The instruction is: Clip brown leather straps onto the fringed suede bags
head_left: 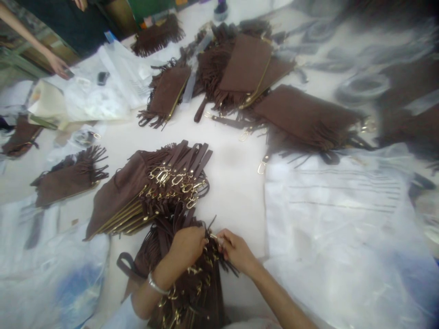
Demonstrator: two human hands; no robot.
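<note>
Both curled inward: left hand (190,246), right hand (236,250) pinching clasp (215,237).

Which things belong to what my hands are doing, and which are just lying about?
In hand, it seems:
nearest brown pouches, beneath your left hand
metal fitting at your right hand

Apparently lying about:
plastic bag at right
farther pouches

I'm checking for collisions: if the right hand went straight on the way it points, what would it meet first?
The right hand is at a metal fitting; past that, it would likely meet the left hand first; depth is unclear.
</note>
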